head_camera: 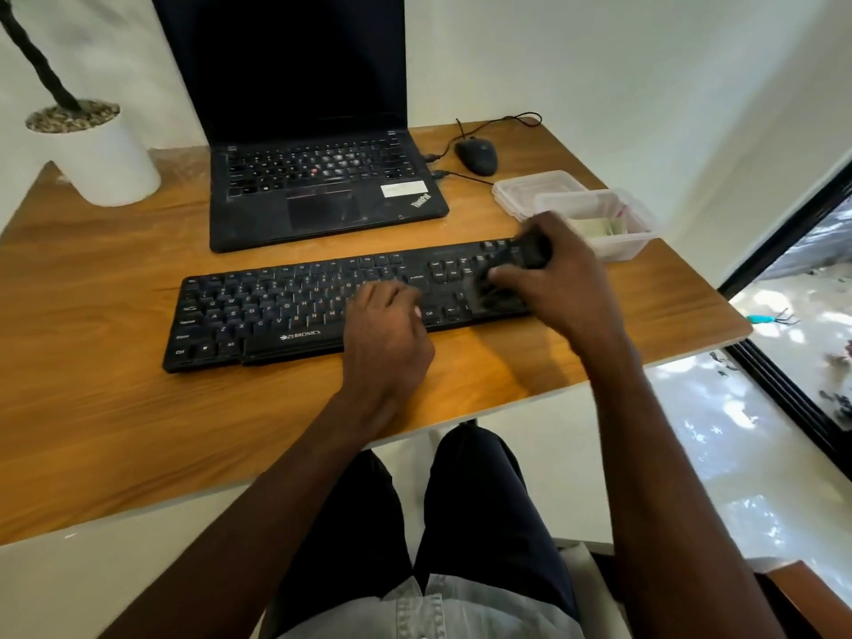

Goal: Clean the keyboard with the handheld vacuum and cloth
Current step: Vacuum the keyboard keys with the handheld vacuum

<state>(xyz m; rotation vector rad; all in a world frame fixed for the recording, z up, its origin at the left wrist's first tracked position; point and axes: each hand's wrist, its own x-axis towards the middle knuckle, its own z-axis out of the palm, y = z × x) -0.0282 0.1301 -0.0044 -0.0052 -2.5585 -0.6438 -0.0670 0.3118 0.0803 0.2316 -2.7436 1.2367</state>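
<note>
What I can't make out from here

My right hand (548, 279) is motion-blurred around a small dark object (530, 253) I can't identify; my left hand (385, 325) covers keys of the black plastic keyboard (258, 311). The black laptop's screen (286, 57) and the white pot's (101, 154) plant are cropped above.

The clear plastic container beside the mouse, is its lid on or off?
Off: the clear plastic container is open-topped, its lid lying just behind it.
</note>
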